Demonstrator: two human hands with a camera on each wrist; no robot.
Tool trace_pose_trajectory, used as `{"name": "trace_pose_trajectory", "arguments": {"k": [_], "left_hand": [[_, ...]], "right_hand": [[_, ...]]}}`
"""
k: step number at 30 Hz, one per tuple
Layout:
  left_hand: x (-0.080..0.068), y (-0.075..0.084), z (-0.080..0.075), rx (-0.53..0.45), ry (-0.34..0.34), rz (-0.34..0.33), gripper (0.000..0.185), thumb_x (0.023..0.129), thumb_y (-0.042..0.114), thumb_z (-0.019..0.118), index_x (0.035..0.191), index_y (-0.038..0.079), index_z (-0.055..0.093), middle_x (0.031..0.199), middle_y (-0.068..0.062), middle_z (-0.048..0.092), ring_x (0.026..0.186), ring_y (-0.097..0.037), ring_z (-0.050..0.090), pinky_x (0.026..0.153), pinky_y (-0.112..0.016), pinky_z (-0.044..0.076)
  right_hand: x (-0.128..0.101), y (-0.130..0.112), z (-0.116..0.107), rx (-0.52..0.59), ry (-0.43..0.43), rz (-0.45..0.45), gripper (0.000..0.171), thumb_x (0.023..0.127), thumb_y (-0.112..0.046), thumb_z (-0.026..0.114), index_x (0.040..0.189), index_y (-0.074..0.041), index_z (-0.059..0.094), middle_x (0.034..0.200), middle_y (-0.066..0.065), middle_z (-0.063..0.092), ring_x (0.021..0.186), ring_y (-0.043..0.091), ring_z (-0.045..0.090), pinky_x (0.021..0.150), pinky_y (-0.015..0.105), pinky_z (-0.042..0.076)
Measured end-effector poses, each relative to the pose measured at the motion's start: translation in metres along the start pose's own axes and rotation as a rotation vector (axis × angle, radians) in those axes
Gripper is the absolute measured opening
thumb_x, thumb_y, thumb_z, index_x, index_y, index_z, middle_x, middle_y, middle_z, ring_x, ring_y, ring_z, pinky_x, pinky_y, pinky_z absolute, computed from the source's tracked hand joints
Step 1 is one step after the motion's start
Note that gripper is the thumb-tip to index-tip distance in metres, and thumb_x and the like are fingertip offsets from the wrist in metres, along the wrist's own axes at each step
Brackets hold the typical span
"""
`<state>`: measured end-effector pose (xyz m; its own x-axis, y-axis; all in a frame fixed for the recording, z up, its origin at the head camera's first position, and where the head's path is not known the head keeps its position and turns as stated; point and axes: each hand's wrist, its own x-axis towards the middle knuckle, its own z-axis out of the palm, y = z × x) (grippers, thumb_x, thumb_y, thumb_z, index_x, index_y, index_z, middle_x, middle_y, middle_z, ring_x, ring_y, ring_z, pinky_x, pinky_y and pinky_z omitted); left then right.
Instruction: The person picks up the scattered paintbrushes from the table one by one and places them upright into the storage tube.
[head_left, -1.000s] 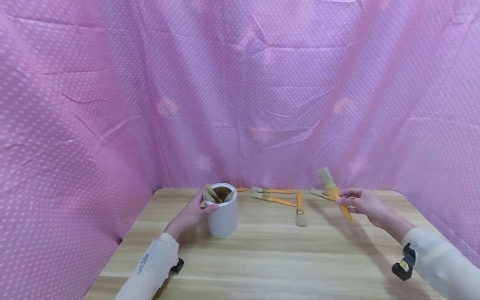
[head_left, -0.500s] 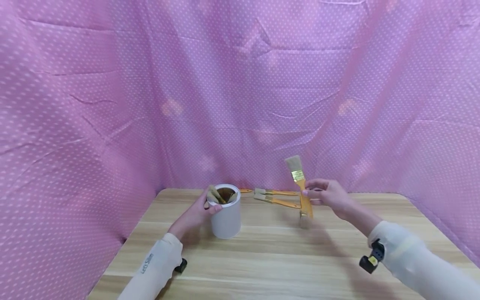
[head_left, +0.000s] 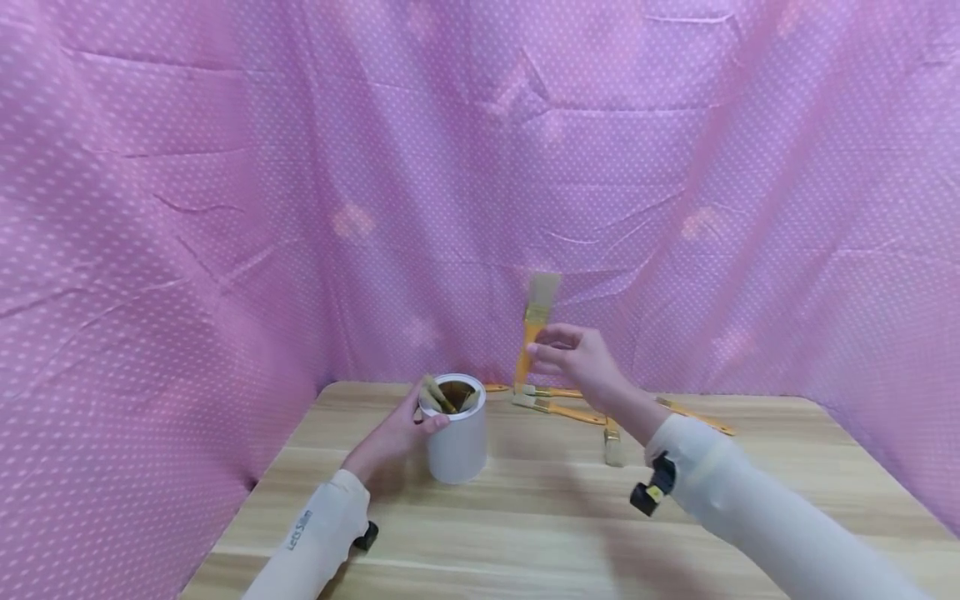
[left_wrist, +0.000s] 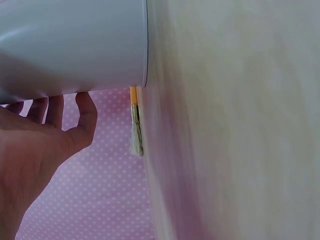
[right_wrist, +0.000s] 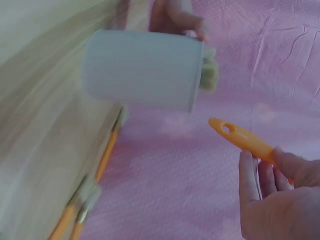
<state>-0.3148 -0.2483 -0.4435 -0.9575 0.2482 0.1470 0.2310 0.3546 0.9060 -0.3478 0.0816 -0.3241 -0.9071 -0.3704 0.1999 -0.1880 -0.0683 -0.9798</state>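
Head view: right hand (head_left: 573,360) raised above worktop (head_left: 540,517), fingers pinching orange-handled brush (head_left: 534,329) mid-handle. Long axis near upright, bristles up, handle end down, just right of and above white can (head_left: 456,429). Left hand (head_left: 393,429) curled round can wall, thumb at rim. Two brush heads visible inside can. Four brushes (head_left: 558,408) flat on worktop behind and right of can.

Left wrist view: left hand (left_wrist: 45,145) wrapped about can (left_wrist: 75,45), fingers curved against wall. One brush (left_wrist: 135,130) lying on worktop beyond.

Right wrist view: right hand (right_wrist: 272,200) gripping handle, holed tip (right_wrist: 235,134) pointing toward can (right_wrist: 142,70). Three blurred brushes (right_wrist: 87,200) flat on worktop.
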Motion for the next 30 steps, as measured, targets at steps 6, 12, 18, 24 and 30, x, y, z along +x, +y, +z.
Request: {"name": "trace_pose_trajectory", "arguments": {"k": [6, 12, 18, 24, 30], "left_hand": [[-0.001, -0.004, 0.001, -0.015, -0.013, 0.012, 0.079, 0.092, 0.047, 0.073, 0.156, 0.039, 0.029, 0.157, -0.001, 0.036, 0.148, -0.032, 0.023, 0.114, -0.067, 0.017], [-0.002, -0.004, 0.002, -0.022, -0.037, -0.022, 0.084, 0.092, 0.05, 0.071, 0.159, 0.04, 0.022, 0.161, -0.004, 0.032, 0.149, -0.033, 0.022, 0.115, -0.067, 0.014], [-0.002, -0.001, 0.002, -0.003, -0.034, -0.102, 0.098, 0.092, 0.058, 0.068, 0.162, 0.043, 0.002, 0.168, -0.008, 0.012, 0.15, -0.038, 0.017, 0.116, -0.067, 0.008], [0.0, 0.001, -0.001, -0.009, -0.036, -0.102, 0.094, 0.092, 0.056, 0.068, 0.161, 0.047, 0.004, 0.168, -0.005, 0.015, 0.15, -0.036, 0.018, 0.116, -0.068, 0.008], [-0.001, -0.002, -0.004, 0.023, -0.041, -0.05, 0.087, 0.095, 0.054, 0.065, 0.161, 0.047, 0.009, 0.166, -0.006, 0.023, 0.148, -0.035, 0.023, 0.116, -0.066, 0.013]], "right_hand": [[0.025, 0.002, 0.039, -0.001, 0.012, -0.055, 0.027, 0.089, -0.007, 0.079, 0.113, 0.004, 0.07, 0.109, 0.019, 0.071, 0.098, 0.034, 0.071, 0.095, 0.043, 0.054], [0.033, 0.019, 0.062, -0.173, 0.027, -0.019, 0.022, 0.088, -0.014, 0.081, 0.106, -0.004, 0.074, 0.102, 0.008, 0.074, 0.097, 0.025, 0.07, 0.099, 0.048, 0.05], [0.039, 0.034, 0.065, -0.297, 0.022, 0.001, 0.019, 0.088, -0.018, 0.082, 0.102, -0.006, 0.076, 0.097, 0.004, 0.074, 0.092, 0.022, 0.069, 0.084, 0.039, 0.057], [0.044, 0.045, 0.065, -0.376, -0.069, -0.038, 0.017, 0.09, -0.018, 0.08, 0.102, -0.007, 0.077, 0.096, 0.002, 0.075, 0.092, 0.019, 0.069, 0.087, 0.043, 0.056], [0.043, 0.048, 0.066, -0.47, -0.213, -0.085, 0.029, 0.092, -0.017, 0.078, 0.117, -0.005, 0.074, 0.104, 0.003, 0.074, 0.097, 0.018, 0.069, 0.086, 0.034, 0.057]]}}
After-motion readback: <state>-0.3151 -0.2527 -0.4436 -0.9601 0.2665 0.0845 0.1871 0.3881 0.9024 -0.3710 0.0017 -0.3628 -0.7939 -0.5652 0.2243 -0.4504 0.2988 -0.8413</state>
